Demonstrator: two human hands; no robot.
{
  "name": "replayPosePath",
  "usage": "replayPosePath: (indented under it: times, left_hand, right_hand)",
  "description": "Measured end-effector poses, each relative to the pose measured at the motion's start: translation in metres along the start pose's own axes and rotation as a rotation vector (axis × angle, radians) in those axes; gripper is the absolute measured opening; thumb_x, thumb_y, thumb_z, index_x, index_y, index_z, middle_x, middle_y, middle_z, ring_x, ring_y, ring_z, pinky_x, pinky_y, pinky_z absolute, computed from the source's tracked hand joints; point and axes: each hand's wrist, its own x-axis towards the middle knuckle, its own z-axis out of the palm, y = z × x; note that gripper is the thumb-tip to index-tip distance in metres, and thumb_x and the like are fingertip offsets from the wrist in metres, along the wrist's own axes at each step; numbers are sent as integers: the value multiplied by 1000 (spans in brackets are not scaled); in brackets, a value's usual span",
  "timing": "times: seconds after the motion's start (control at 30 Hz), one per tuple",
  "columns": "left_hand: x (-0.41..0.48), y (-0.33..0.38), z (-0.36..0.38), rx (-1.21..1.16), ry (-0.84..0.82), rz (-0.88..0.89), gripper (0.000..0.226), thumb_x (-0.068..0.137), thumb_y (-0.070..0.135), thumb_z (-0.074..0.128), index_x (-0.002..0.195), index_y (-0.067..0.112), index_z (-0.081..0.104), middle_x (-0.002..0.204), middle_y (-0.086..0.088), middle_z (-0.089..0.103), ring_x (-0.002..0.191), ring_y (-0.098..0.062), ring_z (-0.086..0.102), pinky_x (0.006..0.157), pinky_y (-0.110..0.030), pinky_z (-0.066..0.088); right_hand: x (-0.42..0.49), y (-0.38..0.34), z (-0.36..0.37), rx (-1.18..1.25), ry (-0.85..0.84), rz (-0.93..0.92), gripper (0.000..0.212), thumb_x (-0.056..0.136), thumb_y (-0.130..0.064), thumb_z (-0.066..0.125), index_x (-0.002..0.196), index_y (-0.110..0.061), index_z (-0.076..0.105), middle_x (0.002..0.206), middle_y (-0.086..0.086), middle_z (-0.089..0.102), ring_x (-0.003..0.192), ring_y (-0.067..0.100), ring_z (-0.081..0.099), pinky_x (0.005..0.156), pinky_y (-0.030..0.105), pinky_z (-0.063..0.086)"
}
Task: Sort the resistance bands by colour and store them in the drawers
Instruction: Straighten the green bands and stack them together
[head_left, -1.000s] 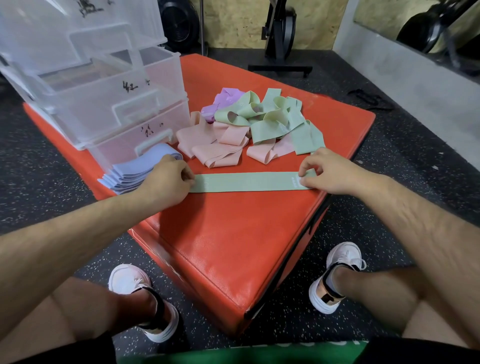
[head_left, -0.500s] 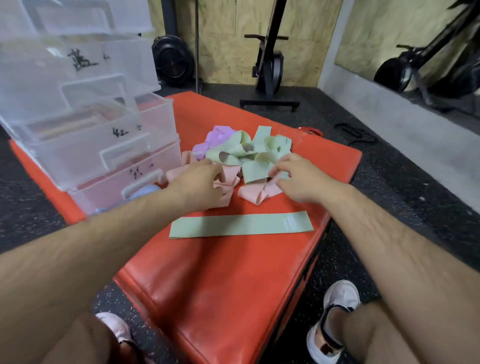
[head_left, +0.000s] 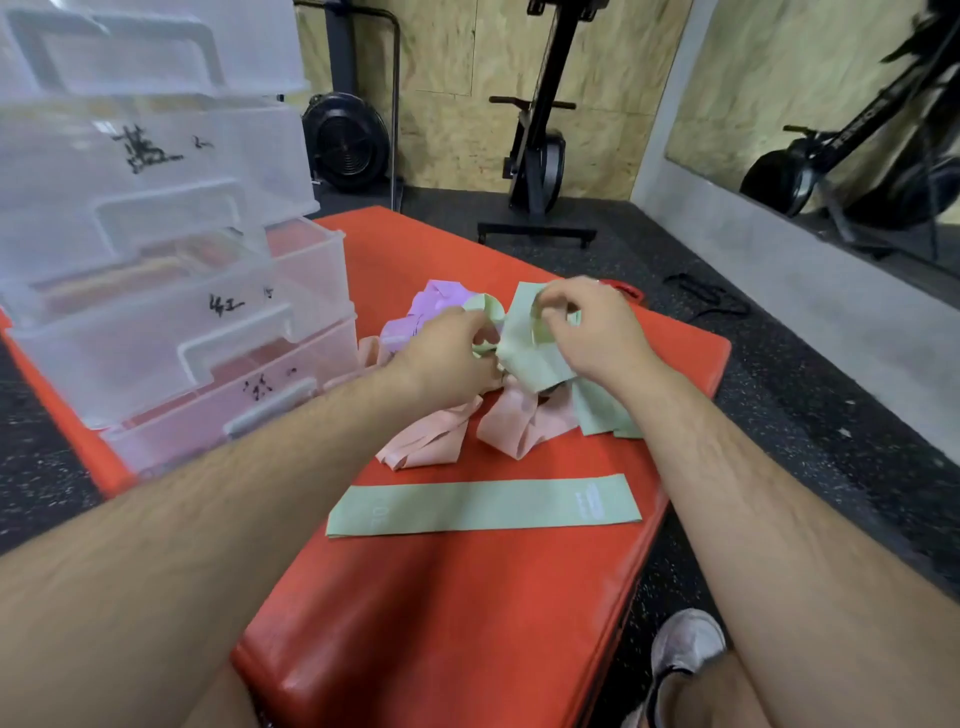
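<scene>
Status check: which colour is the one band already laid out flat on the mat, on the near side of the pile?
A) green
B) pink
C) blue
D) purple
A: the flat band, lying alone on the red mat on the near side of the pile, is pale green. The left hand and right hand pinch a crumpled green band at the pile.

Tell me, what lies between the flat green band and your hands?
Crumpled pink bands on the red mat, then bare mat before the flat green band. The left hand and right hand pinch loose green bands above. Head view.
</scene>
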Motion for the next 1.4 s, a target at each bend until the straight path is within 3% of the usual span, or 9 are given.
replayPosePath:
  times: [0.1, 0.2, 0.33, 0.53, 0.7, 0.83, 1.07, 1.17, 1.4]
  left_hand:
    - [2, 11, -15, -166, 153, 56, 21, 94, 24, 59, 113, 19, 63, 112, 5, 61, 87, -8, 56, 66, -15, 35]
    - [0, 20, -27, -322, 315, 106, 12, 95, 28, 58, 104, 23, 63, 102, 10, 61, 84, -1, 57, 67, -10, 42]
    - [-9, 30, -40, -525, 416, 86, 11, 95, 35, 60, 98, 25, 62, 95, 14, 58, 85, 3, 55, 72, -35, 57]
    - [-20, 40, -45, -564, 411, 113, 33, 88, 46, 69, 112, 26, 58, 111, 7, 57, 88, 2, 55, 70, -11, 48]
    - [-22, 46, -46, -736, 290, 52, 21, 87, 31, 74, 101, 20, 62, 92, 1, 68, 87, -12, 66, 74, -38, 59]
    - [-18, 43, -50, -870, 263, 14, 14, 92, 16, 68, 104, 21, 62, 84, 4, 73, 73, -3, 64, 67, -26, 50]
    - [-17, 41, -49, -837, 374, -10, 27, 85, 26, 76, 105, 24, 58, 95, 4, 63, 85, -14, 62, 74, -33, 54]
    - [-19, 41, -54, -834, 314, 5, 30, 87, 34, 72, 114, 32, 58, 102, 6, 67, 94, -16, 66, 66, -41, 57]
    - [-22, 42, -57, -736, 374, 62, 11, 92, 30, 68, 91, 19, 68, 80, -1, 69, 63, -7, 57, 51, -38, 52]
  right_hand:
    - [9, -25, -31, 159, 257, -89, 15, 90, -9, 57, 92, -17, 70, 93, -4, 64, 80, -1, 52, 72, 8, 34]
    - [15, -49, -57, 292, 437, -147, 16, 89, -8, 58, 89, -21, 68, 82, -10, 59, 73, -3, 50, 69, 13, 38]
    - [6, -67, -73, 325, 222, -98, 21, 89, -8, 57, 94, -25, 67, 81, -22, 64, 69, -7, 54, 65, 10, 39]
    - [-6, -77, -76, 359, 61, 5, 29, 83, -15, 69, 106, -23, 52, 80, -5, 72, 61, 3, 56, 55, 14, 45]
    - [-10, -76, -80, 423, -7, -21, 10, 85, -17, 73, 92, -23, 71, 86, -3, 76, 73, 6, 66, 67, 23, 53]
    - [-8, -68, -82, 606, -13, 17, 13, 90, -16, 73, 102, -19, 75, 93, 6, 77, 81, 14, 69, 74, 35, 57]
    - [-12, -69, -73, 682, -37, 68, 21, 94, -8, 67, 114, -14, 73, 94, 6, 78, 78, 10, 69, 68, 26, 50]
    - [-15, -71, -71, 723, -85, 66, 26, 96, -6, 64, 120, -14, 68, 98, 4, 78, 86, 15, 73, 71, 25, 54]
    - [-23, -77, -63, 783, -124, 85, 35, 95, -13, 68, 127, -13, 52, 107, 5, 77, 101, 21, 73, 92, 41, 57]
